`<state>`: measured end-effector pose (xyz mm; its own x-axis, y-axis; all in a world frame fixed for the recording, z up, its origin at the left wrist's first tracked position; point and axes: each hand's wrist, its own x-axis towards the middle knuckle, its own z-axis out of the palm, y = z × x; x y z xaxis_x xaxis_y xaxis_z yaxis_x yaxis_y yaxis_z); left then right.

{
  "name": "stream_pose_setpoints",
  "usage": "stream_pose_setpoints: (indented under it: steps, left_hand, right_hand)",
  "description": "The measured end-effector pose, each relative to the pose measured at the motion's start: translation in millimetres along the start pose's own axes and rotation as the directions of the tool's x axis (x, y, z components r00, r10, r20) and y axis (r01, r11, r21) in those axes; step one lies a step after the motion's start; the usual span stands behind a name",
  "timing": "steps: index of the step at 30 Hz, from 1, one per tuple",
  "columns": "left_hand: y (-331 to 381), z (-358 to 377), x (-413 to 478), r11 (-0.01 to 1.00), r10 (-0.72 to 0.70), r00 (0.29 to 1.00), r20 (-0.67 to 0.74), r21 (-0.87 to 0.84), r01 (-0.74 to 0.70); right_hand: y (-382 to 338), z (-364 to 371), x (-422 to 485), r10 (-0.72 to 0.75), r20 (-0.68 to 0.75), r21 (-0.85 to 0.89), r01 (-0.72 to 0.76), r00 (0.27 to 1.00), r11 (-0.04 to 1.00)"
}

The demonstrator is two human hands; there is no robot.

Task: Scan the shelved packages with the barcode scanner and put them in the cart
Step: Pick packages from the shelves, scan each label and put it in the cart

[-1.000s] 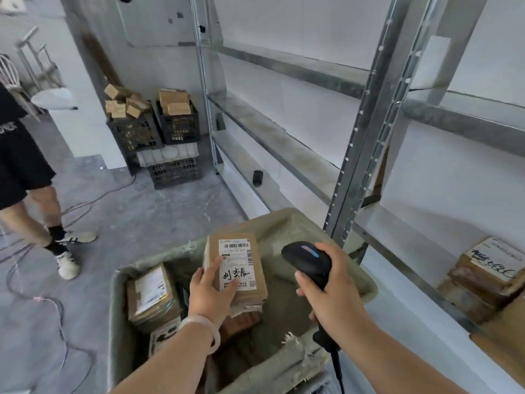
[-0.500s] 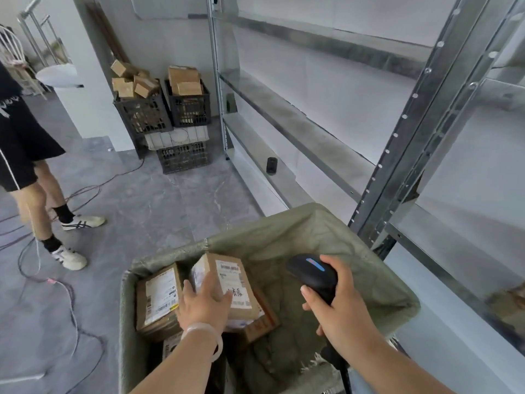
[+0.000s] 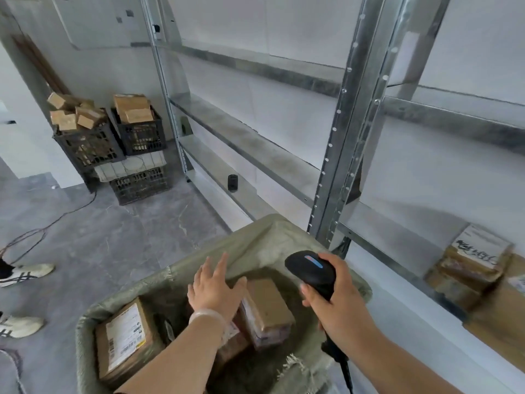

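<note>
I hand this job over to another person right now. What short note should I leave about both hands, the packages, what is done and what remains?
Left hand: open, fingers spread over the cart, holding nothing.
Right hand: grips the barcode scanner above the cart's right side.
In the cart: a labelled package at the left, a brown package beside the left hand.
Done: those two packages lie in the cart.
Left: the stack of packages on the lower shelf at the right, not yet moved.

Cart (image 3: 255,240) — pkgs (image 3: 125,336) inside
</note>
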<state>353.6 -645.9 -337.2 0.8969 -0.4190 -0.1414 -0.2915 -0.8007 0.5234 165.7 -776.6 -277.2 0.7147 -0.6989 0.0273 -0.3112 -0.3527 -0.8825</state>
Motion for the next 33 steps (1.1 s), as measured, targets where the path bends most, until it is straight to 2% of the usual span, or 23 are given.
stream_pose_setpoints:
  steps: [5,10,14,18,23,33]
  left_hand:
    - [77.9,15.4,-11.2,0.954,0.300,0.953,0.053,0.014,-0.301]
    - [164.6,35.8,-41.3,0.838,0.542,0.829,0.135,-0.008,-0.546]
    - [220.5,59.2,-73.4,0.735,0.672,0.725,0.151,-0.020,-0.677]
    - [264.7,87.7,-105.1,0.677,0.732,0.661,0.166,-0.064,-0.734]
    - [317.6,112.1,-135.2,0.652,0.756,0.630,0.175,-0.124,-0.748]
    - [358.6,155.1,-141.2,0.717,0.692,0.670,0.269,-0.145,-0.682]
  right_hand:
    - [6.1,-51.8,-19.0,0.050,-0.167,0.005,-0.050,0.985,0.999]
    - [20.9,-104.9,-44.9,0.110,-0.357,0.044,-0.101,0.928,0.994]
    - [34.9,-146.3,-67.9,0.140,-0.478,0.073,-0.120,0.867,0.990]
    - [50.9,-188.7,-91.5,0.164,-0.556,0.083,-0.142,0.815,0.986]
    - [66.2,-249.1,-108.2,0.161,-0.608,0.097,-0.129,0.778,0.987]
    - [109.9,-297.1,-96.5,0.229,-0.563,0.105,-0.206,0.794,0.973]
